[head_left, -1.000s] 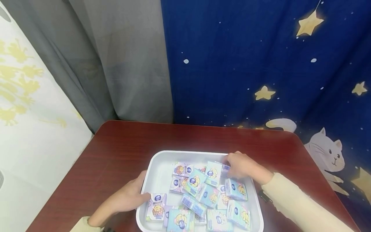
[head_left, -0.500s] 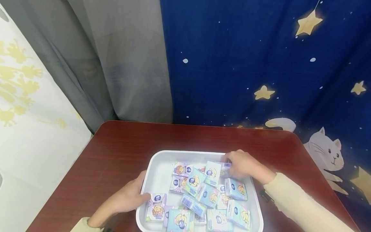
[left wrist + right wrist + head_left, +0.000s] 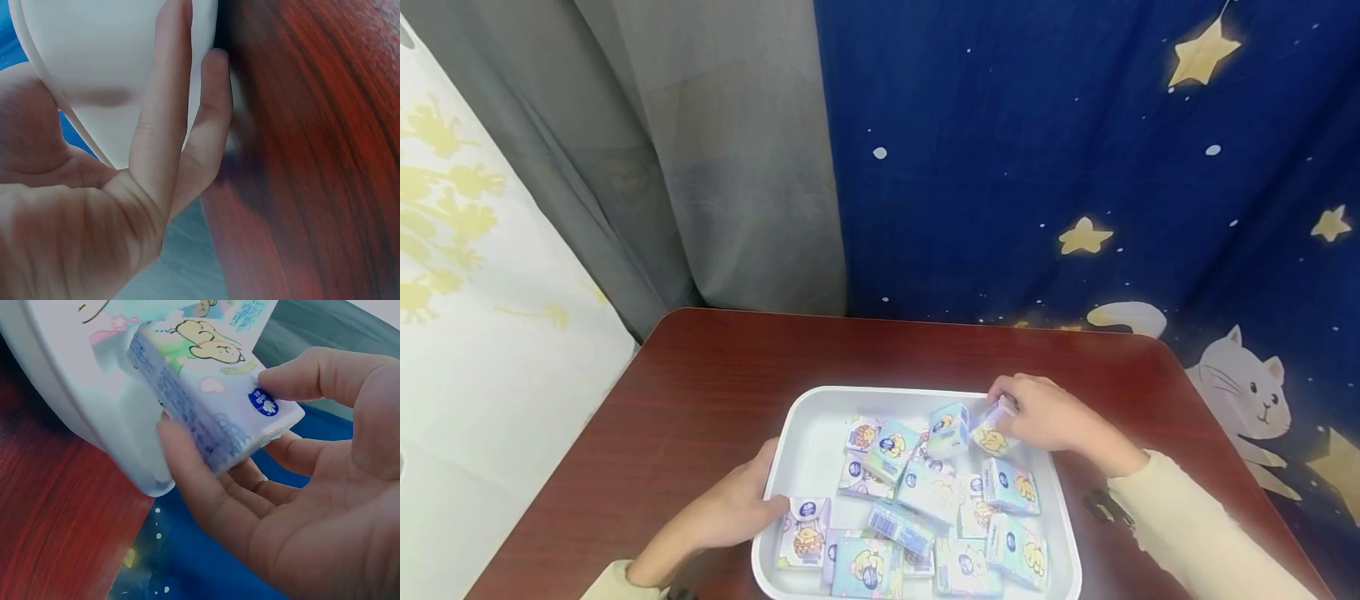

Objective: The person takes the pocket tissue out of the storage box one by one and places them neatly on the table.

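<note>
A white tray (image 3: 816,429) holds several small tissue packs, lilac or pale blue with cartoon prints. My right hand (image 3: 1051,417) pinches a lilac tissue pack (image 3: 212,387) by one end, thumb on its printed face and fingers along its edge and underside. That pack is tilted up in the tray's far right corner, beside a leaning blue pack (image 3: 949,429). My left hand (image 3: 733,504) holds the tray's left side. Its thumb hooks over the rim, and its fingers lie along the outer wall (image 3: 94,44).
The tray stands on a dark red wooden table (image 3: 715,358). Behind hang a grey curtain (image 3: 752,167) and a blue curtain (image 3: 962,167) with stars and a cat. A white printed cloth (image 3: 497,375) borders the left side.
My right hand has risen slightly and moved right, lifting and tilting the lilac pack. Neighbouring blue packs have shifted, one now leaning more upright. The left hand stays put on the tray.
</note>
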A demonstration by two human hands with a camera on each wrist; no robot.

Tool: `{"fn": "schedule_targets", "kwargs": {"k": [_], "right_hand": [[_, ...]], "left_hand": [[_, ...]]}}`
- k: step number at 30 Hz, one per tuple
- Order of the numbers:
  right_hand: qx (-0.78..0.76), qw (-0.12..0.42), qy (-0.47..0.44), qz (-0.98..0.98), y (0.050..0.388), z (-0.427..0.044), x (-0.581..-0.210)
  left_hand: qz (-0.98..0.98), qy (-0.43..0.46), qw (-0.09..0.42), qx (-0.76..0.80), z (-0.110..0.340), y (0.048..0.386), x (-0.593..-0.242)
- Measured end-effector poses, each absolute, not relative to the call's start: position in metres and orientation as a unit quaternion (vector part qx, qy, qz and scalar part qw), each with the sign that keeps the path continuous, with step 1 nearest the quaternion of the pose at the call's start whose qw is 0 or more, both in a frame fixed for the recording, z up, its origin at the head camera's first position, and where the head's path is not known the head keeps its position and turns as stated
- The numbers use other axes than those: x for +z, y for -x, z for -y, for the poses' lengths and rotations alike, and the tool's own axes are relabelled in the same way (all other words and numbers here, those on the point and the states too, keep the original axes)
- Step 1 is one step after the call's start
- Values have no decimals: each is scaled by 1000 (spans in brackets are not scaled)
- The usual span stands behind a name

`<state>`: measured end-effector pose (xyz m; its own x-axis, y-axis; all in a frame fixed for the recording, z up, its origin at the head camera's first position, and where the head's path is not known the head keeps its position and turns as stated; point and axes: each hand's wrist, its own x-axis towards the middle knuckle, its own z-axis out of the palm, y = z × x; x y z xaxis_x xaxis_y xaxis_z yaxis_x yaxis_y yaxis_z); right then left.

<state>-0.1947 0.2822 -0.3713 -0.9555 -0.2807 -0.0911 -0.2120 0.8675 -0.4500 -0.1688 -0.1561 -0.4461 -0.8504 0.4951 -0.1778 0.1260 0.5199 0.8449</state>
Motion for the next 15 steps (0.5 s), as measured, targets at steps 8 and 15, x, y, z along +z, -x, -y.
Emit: {"fn": "schedule_targets", "kwargs": {"k": [8, 15], "right_hand": [[-294, 88, 90, -948, 191, -294, -362], [-361, 73, 57, -928, 194, -308, -359]], "left_hand": [[-853, -179, 196, 449, 155, 167, -446], [-867, -175, 179, 432, 155, 168, -447]]}}
